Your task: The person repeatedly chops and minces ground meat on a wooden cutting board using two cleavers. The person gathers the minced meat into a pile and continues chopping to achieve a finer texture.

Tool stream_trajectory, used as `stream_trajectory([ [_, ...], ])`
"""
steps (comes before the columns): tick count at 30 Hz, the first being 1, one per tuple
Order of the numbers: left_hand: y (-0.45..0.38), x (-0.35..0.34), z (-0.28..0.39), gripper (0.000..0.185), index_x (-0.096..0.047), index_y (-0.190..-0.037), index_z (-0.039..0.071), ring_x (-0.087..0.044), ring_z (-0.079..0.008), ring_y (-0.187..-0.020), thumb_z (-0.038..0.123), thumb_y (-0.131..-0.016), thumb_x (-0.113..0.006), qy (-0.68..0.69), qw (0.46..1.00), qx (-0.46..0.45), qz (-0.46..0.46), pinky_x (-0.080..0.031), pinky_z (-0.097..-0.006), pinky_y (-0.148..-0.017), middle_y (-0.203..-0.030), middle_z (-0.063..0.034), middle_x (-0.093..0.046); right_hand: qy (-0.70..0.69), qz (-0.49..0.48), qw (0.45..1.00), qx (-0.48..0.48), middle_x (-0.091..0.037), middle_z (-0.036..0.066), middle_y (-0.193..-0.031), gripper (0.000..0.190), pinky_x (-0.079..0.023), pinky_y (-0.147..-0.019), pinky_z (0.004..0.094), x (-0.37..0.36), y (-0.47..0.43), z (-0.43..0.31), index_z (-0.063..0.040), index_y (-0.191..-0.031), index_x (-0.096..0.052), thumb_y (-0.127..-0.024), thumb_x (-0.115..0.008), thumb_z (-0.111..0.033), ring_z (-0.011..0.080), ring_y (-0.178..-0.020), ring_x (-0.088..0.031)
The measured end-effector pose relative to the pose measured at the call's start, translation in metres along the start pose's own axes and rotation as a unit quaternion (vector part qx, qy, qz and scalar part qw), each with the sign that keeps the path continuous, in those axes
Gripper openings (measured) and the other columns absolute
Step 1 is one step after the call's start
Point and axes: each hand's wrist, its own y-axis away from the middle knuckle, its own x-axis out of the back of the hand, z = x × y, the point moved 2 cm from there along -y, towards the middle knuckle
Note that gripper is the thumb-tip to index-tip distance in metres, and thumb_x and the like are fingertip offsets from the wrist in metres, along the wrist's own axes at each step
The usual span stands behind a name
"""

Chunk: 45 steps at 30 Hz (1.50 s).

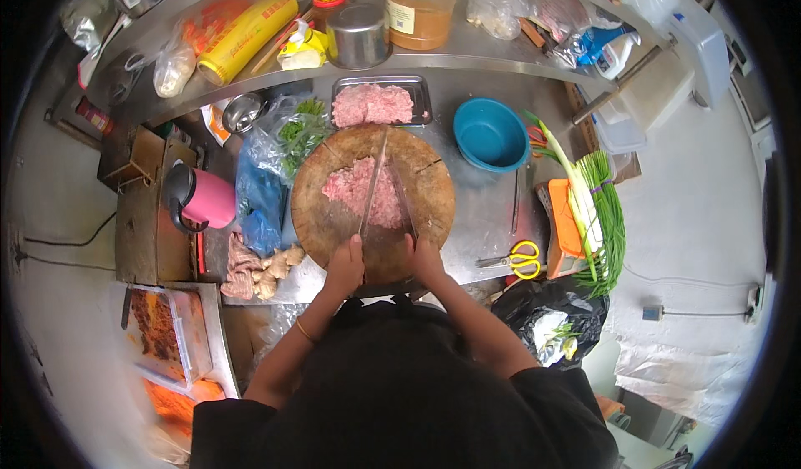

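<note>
My left hand (pixel 346 269) grips the handle of a kitchen knife (pixel 372 193), its blade seen nearly edge-on. A second knife (pixel 403 201) is in my right hand (pixel 427 262). The two blades slant towards each other over a patch of minced meat (pixel 347 184). I cannot tell how deep either edge sits in the meat. Under it is a round wooden chopping block (pixel 432 190) with cracks near its rim. Just behind the block, more minced meat (pixel 372 104) lies in a metal tray (pixel 427 103).
Right of the block stand a blue plastic bowl (pixel 491 134), yellow-handled scissors (pixel 525 260) and an orange-topped scale (pixel 566 218) bearing a leek (pixel 582 209) and green chives (pixel 608 218). Leftward are bagged herbs (pixel 303 128), ginger (pixel 275 272) and a pink jug (pixel 213 198). A steel shelf (pixel 432 62) spans the back.
</note>
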Motion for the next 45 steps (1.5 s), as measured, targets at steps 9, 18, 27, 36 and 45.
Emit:
stream_trajectory([
  [9,-0.001,0.014,0.015,0.064,-0.048,-0.053,0.001,-0.046,-0.0181,-0.034,0.046,-0.089,-0.021,0.006,0.992,0.114,-0.055,-0.038,-0.0308,-0.037,-0.038,-0.0077,-0.041,-0.004,0.001,0.999,-0.037,-0.054,0.030,-0.070,0.039,-0.041,-0.059,0.0527,-0.003,0.019,-0.018,0.006,-0.080,-0.048,-0.086,-0.041,-0.032,0.0458,-0.069,-0.053],
  [18,0.003,0.020,0.007,0.060,-0.046,-0.056,0.004,-0.043,-0.0156,-0.033,0.049,-0.088,-0.022,0.006,0.989,0.138,-0.054,-0.036,-0.0285,-0.034,-0.042,-0.0066,-0.042,-0.097,0.115,0.989,-0.004,-0.052,0.029,-0.062,0.037,-0.039,-0.054,0.0534,0.006,0.021,-0.022,0.006,-0.081,-0.047,-0.084,-0.045,-0.031,0.0469,-0.061,-0.051],
  [27,0.036,0.112,0.027,0.053,-0.042,-0.064,0.006,-0.036,-0.0108,-0.031,0.047,-0.089,-0.021,0.156,0.982,0.092,0.052,-0.031,-0.0232,-0.031,-0.043,-0.0029,-0.039,-0.132,0.132,0.982,-0.019,-0.052,0.027,-0.059,0.041,-0.041,-0.053,0.0524,0.043,0.026,-0.048,0.006,-0.079,-0.049,-0.084,-0.044,-0.035,0.0470,-0.061,-0.052],
  [36,0.034,0.118,-0.058,0.042,-0.038,-0.061,0.008,-0.038,-0.0122,-0.029,0.038,-0.089,-0.031,0.154,0.969,0.191,0.043,-0.032,-0.0241,-0.030,-0.042,-0.0038,-0.040,-0.103,0.114,0.986,-0.062,-0.053,0.028,-0.067,0.028,-0.041,-0.053,0.0467,0.041,0.022,-0.056,0.004,-0.083,-0.050,-0.084,-0.047,-0.024,0.0456,-0.066,-0.052],
  [45,0.030,0.121,-0.068,0.045,-0.038,-0.062,0.008,-0.040,-0.0121,-0.031,0.043,-0.089,-0.030,0.135,0.976,0.168,0.005,-0.033,-0.0245,-0.030,-0.043,-0.0031,-0.039,-0.030,0.098,0.990,-0.092,-0.053,0.029,-0.068,0.033,-0.041,-0.058,0.0510,0.019,0.025,-0.045,0.005,-0.082,-0.050,-0.084,-0.047,-0.028,0.0472,-0.070,-0.051],
])
